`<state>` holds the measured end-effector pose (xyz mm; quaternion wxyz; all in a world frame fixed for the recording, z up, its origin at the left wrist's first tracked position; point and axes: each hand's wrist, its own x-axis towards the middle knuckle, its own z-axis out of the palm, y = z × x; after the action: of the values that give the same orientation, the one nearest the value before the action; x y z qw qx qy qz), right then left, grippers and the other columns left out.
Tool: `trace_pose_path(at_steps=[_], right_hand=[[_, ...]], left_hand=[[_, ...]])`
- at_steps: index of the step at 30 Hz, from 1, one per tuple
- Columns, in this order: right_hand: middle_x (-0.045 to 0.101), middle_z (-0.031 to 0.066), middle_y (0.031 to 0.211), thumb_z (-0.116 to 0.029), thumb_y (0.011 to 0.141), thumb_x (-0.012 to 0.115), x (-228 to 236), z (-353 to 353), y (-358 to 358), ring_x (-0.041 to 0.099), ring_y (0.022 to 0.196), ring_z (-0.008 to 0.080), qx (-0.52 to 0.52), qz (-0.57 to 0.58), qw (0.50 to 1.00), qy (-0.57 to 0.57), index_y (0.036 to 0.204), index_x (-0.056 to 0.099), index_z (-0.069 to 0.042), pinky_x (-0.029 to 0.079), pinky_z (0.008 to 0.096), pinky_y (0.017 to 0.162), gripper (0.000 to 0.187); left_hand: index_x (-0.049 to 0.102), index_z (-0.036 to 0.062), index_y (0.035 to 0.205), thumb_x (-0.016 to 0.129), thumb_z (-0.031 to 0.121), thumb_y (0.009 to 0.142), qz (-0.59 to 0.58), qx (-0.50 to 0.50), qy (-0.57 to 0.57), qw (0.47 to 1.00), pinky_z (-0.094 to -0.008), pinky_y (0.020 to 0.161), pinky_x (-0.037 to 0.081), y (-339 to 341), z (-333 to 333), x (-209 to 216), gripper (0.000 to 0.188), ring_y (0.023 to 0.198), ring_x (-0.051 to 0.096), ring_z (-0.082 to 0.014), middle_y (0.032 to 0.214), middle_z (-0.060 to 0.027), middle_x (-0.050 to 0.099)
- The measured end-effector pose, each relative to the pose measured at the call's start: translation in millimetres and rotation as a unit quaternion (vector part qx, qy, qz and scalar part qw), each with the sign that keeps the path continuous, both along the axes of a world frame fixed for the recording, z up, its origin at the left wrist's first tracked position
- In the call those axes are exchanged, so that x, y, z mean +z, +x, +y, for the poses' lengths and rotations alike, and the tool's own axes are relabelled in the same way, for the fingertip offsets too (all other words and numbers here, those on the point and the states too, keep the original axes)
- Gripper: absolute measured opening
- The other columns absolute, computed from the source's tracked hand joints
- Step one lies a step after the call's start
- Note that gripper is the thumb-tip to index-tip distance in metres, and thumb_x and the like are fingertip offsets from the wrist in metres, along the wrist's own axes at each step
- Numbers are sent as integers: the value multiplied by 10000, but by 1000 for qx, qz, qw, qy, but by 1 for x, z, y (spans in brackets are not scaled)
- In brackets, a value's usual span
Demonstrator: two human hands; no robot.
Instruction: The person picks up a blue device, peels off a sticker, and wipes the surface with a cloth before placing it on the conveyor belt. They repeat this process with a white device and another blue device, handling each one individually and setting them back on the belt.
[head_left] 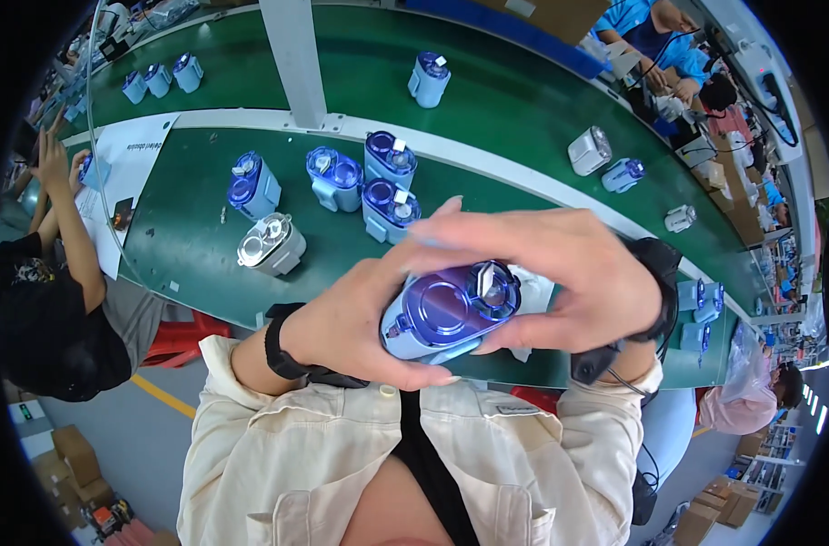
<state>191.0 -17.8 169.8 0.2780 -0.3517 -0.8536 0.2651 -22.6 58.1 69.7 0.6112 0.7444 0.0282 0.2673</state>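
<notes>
Head view: on green worktable (191, 241), grey plastic container with clear lid (273, 246); three pale-blue containers with blue lids (335, 175); bare left hand (346, 314) clamped around pale-blue oval plastic container with translucent blue lid (442, 307), near table edge; bare right hand (578, 273) arched over right end, blurred, grip unclear

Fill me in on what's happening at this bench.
A person's left hand grips a blue-lidded container, while the right hand, partly blurred, curves around its right end; whether it grips too is unclear. Beyond the hands, four other blue-lidded containers and one clear-lidded container sit on the green tabletop.
</notes>
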Motion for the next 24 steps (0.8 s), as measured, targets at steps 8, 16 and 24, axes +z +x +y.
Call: trace_pose_path(at_steps=[8,16,24], right_hand=[[634,129,936,-92,760,775,1,-6,9,612,827,275,-54,-15,991,124,995,702,-1,485,322,709,262],[636,87,756,-23,774,750,-2,-20,-2,589,686,188,-186,29,982,10,838,678,0,441,271,615,99],[641,67,739,19,807,724,-41,-37,-35,566,665,130,-378,198,904,29,836,674,27,431,245,611,59]], left_hand=[[269,6,1486,850,178,640,32,37,96,994,-360,935,473,1,-7,-2,1040,1104,615,-320,1227,-200,597],[323,-29,1448,857,148,645,35,171,203,963,-357,876,504,1,-20,-4,980,1019,650,-321,1145,-191,630],[329,-62,1420,839,104,674,-16,348,351,869,-354,822,522,18,-30,-14,919,933,655,-301,1058,-198,631]])
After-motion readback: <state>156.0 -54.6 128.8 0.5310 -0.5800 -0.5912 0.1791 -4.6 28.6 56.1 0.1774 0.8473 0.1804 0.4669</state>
